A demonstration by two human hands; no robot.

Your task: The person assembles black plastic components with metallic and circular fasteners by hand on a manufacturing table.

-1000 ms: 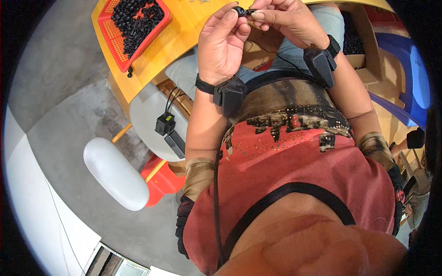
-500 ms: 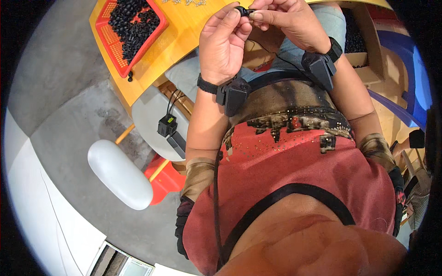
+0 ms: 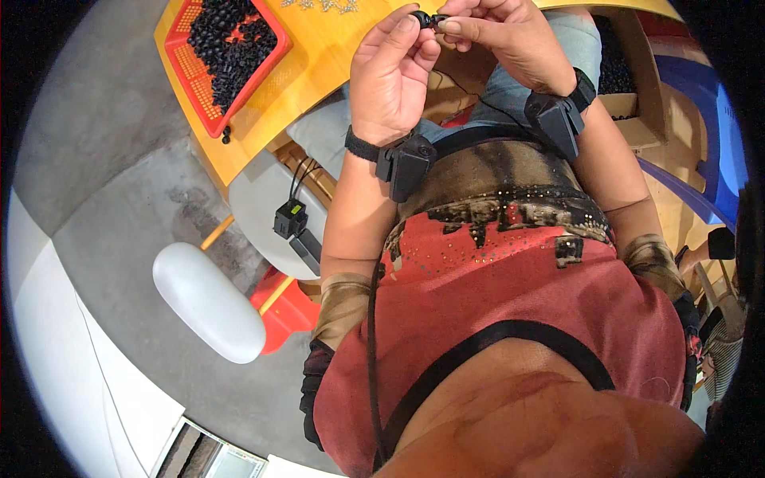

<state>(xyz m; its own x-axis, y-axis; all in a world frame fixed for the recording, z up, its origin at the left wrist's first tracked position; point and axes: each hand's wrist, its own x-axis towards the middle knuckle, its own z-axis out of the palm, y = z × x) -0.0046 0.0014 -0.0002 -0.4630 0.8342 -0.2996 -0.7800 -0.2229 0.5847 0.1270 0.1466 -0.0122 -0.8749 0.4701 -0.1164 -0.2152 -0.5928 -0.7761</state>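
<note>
"Where's the small, glossy, rounded black piece [image 3: 421,17]?"
"Pinched by the left hand [image 3: 390,84], meeting a smaller black part [image 3: 438,21] pinched by the right hand [image 3: 519,44], near the yellow table's [image 3: 312,60] curved edge."
"Room leftward?"
"A stretch of yellow surface, then the red plastic mesh basket [image 3: 191,76] holding black pieces [image 3: 231,48], close to the table's left edge."

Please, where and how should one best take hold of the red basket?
Probably by the near right rim of the red basket, coming from the right: this raised edge is free of black pieces and faces the left hand.
</note>
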